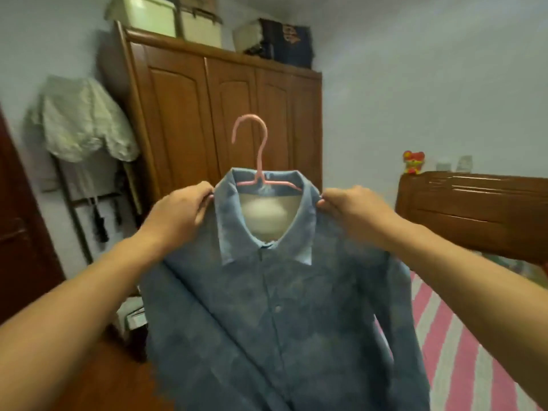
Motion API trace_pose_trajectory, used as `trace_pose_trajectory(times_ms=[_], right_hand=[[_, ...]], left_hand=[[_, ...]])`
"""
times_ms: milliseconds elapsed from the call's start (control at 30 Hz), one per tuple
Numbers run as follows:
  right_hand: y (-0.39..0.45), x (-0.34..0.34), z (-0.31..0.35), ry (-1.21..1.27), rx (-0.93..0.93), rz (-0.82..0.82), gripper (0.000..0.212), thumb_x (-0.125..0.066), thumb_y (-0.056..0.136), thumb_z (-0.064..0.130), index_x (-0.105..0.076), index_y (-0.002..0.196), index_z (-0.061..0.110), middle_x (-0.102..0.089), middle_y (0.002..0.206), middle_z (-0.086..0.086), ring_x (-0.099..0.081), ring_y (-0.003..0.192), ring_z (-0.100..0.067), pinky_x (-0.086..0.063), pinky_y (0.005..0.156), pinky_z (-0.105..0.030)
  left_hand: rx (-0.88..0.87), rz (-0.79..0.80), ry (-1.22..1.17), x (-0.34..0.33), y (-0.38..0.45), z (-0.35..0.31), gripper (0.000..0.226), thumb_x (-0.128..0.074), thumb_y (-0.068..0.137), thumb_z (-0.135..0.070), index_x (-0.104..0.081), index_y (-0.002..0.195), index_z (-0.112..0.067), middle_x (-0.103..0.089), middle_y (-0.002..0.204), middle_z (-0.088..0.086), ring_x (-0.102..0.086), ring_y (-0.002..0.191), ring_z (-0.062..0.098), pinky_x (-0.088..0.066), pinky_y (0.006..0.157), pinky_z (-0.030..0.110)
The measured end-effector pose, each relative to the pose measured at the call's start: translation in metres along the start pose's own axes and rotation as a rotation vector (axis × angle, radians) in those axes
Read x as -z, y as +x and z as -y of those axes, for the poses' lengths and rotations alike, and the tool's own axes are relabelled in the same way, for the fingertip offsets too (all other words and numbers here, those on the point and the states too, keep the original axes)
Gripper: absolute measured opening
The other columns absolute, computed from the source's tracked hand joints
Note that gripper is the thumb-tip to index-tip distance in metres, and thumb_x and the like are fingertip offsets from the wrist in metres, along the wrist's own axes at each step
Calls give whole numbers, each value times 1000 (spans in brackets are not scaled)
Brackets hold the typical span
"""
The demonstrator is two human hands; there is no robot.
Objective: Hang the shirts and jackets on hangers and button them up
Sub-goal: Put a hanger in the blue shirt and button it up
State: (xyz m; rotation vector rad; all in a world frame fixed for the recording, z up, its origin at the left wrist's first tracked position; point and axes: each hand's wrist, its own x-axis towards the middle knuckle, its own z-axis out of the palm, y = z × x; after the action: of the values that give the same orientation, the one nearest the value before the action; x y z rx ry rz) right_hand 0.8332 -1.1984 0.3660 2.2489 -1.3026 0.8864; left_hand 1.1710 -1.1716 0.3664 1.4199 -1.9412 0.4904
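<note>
Pale bluish walls (pixel 415 99) enclose the room. A brown wooden wardrobe (pixel 225 114) with arched door panels stands at the back, with boxes (pixel 166 19) and a dark bag (pixel 290 43) on top. To its left a rack (pixel 80 185) holds pale cloth. On the right a wooden headboard (pixel 474 209) adjoins a pink-and-white striped bedcover (pixel 462 345). A red toy (pixel 413 162) sits above the headboard. The floor (pixel 98 375) is brown wood.

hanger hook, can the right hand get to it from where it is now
Probably yes. The pink hanger hook stands bare above the collar with nothing in front, but the right hand is pinching the blue shirt shoulder and must let go.
</note>
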Motion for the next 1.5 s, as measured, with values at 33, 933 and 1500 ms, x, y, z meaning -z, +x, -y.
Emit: trace_pose_trajectory(times_ms=[33, 933, 1500], right_hand=[[11, -16, 20, -58, 78, 0, 30, -49, 101, 45, -58, 95, 18, -69, 85, -16, -65, 78, -43, -51, 60, -42], [136, -363, 526, 1007, 472, 749, 36, -52, 100, 42, -63, 78, 15, -66, 74, -5, -61, 68, -18, -48, 64, -42], [117, -382, 783, 1234, 1161, 709, 30, -56, 99, 37, -58, 72, 26, -61, 66, 7, -62, 67, -19, -45, 59, -39]], left_hand=[[65, 22, 2, 2, -18, 25, 19, -44, 105, -32, -58, 104, -19, -70, 107, 13, -65, 96, 39, -44, 68, 43], [884, -35, 525, 166, -356, 458, 17, -51, 102, -22, -65, 103, -12, -64, 104, 10, -57, 99, 34, -46, 84, 45], [1538, -70, 1567, 296, -459, 249, 17, -63, 85, -16, -75, 97, -11, -56, 127, 21, -46, 119, 43, -43, 90, 54]])
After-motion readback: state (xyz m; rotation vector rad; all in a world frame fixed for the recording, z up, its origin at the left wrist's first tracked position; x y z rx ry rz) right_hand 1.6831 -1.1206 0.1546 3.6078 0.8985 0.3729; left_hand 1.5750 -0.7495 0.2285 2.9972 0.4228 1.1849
